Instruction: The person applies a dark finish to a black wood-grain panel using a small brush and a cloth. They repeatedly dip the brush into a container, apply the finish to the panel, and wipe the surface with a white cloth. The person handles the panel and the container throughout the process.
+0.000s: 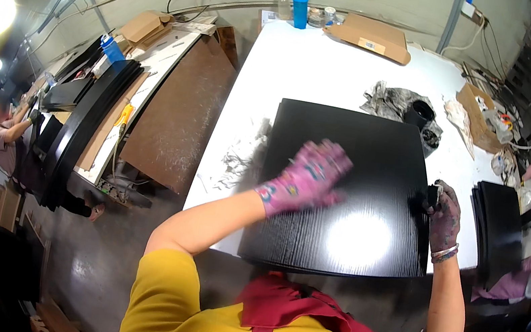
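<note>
A stack of glossy black ridged panels (354, 165) lies in front of me, with a bright reflection near its front edge. My left hand (314, 173), in a pink patterned glove, is over the middle of the top panel. Its fingers are stretched out and slightly blurred; whether they touch the surface I cannot tell. At the panel's right edge, my right hand (446, 218), in a stained glove, is closed around a small black wad (432, 199) whose kind is unclear. A black cup (419, 113) stands behind the panels beside a crumpled, stained sheet (390, 103).
The panels rest on a white table (261, 77). At its back are a blue bottle (299, 10) and a flat cardboard box (372, 37). A box of supplies (483, 116) sits right. A brown board (181, 113) leans left. Co-workers (8, 136) stand on both sides.
</note>
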Motion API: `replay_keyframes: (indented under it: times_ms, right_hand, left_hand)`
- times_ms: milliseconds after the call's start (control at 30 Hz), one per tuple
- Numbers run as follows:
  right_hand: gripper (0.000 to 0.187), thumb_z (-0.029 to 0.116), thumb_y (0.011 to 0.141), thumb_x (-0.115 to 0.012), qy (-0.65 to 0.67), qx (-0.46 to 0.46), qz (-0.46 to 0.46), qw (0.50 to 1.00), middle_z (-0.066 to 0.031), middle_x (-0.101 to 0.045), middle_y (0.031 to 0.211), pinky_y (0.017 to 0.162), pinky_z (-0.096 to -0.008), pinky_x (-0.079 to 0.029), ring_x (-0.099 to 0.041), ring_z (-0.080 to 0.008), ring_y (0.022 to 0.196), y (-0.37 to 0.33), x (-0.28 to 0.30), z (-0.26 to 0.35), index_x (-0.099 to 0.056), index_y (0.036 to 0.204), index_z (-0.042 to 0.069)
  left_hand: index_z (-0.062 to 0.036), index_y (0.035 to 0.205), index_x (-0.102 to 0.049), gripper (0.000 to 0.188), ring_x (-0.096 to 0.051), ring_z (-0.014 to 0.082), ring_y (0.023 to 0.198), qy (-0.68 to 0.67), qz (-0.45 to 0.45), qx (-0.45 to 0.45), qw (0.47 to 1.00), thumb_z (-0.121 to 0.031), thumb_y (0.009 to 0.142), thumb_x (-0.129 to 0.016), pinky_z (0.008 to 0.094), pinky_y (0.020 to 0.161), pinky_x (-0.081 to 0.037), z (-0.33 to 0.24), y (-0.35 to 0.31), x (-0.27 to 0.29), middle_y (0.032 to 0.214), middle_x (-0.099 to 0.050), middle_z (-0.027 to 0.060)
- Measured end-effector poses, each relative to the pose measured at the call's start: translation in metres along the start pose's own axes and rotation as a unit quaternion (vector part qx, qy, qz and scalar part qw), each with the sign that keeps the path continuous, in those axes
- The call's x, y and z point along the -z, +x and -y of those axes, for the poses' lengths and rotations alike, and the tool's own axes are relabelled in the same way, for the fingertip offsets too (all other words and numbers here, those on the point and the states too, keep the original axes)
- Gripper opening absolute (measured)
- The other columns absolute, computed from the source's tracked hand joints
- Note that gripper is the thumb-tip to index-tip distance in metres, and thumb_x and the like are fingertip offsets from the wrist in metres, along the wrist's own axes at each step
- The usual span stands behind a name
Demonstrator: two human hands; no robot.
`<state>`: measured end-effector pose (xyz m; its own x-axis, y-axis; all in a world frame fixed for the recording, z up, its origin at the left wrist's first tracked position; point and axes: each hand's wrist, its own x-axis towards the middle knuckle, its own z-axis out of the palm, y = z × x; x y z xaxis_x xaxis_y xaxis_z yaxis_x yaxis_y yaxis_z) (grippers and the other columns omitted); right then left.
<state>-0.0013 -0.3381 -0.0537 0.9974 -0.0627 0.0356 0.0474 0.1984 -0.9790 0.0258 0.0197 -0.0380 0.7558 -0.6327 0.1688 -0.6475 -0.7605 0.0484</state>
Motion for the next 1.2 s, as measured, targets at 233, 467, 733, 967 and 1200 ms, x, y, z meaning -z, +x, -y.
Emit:
replay_keyframes:
  times_ms: [233, 467, 733, 967, 1200]
  right_hand:
    - [0.027, 0.017, 0.089, -0.063, -0.132, 0.085, 0.125, 0.980, -0.0017, -0.065, 0.096, 0.078, -0.0236, -0.044, -0.055, -0.0095, 0.084, 0.094, -0.154, 0.042, -0.065, 0.111, 0.001]
    - [0.029, 0.015, 0.087, -0.066, -0.269, 0.073, 0.177, 0.944, -0.0071, -0.069, 0.097, 0.080, -0.0266, -0.050, -0.063, -0.0134, 0.088, 0.190, -0.257, 0.003, -0.065, 0.111, 0.000]
    - [0.031, 0.028, 0.083, -0.067, -0.508, 0.135, 0.256, 0.811, -0.0103, -0.068, 0.107, 0.091, -0.0357, -0.049, -0.065, -0.0260, 0.100, 0.207, -0.339, -0.032, -0.070, 0.108, 0.010]
    - [0.027, 0.024, 0.083, -0.066, -0.554, 0.178, 0.253, 0.773, -0.0126, -0.067, 0.106, 0.092, -0.0374, -0.049, -0.064, -0.0295, 0.102, 0.221, -0.345, -0.054, -0.071, 0.105, 0.008]
    - [0.024, 0.019, 0.087, -0.065, -0.542, 0.216, 0.245, 0.774, -0.0123, -0.065, 0.102, 0.087, -0.0363, -0.050, -0.064, -0.0286, 0.097, 0.210, -0.342, -0.048, -0.069, 0.106, 0.005]
  left_hand:
    - [-0.0028, 0.143, -0.040, 0.073, -0.027, 0.0352, 0.144, -0.072, -0.026, 0.105, 0.991, -0.056, 0.095, -0.045, 0.0516, 0.117, -0.015, 0.087, 0.019, 0.003, 0.150, -0.037, 0.0217]
    - [-0.0035, 0.143, -0.041, 0.069, -0.031, 0.0363, 0.141, -0.065, -0.050, -0.056, 0.995, -0.049, 0.093, -0.050, 0.0526, 0.116, -0.021, 0.041, -0.007, -0.026, 0.149, -0.039, 0.0184]
    - [-0.0045, 0.143, -0.042, 0.067, -0.034, 0.0343, 0.140, -0.090, -0.055, -0.039, 0.994, -0.047, 0.092, -0.052, 0.0528, 0.116, -0.023, 0.042, -0.010, -0.023, 0.149, -0.039, 0.0173]
    - [-0.0037, 0.144, -0.039, 0.069, -0.033, 0.0336, 0.140, -0.099, -0.051, -0.034, 0.993, -0.045, 0.092, -0.052, 0.0530, 0.116, -0.023, 0.041, -0.007, -0.025, 0.149, -0.039, 0.0165]
    - [-0.0039, 0.145, -0.038, 0.070, -0.033, 0.0328, 0.140, -0.119, -0.063, -0.027, 0.991, -0.045, 0.090, -0.055, 0.0528, 0.116, -0.022, 0.041, -0.007, -0.025, 0.149, -0.039, 0.0163]
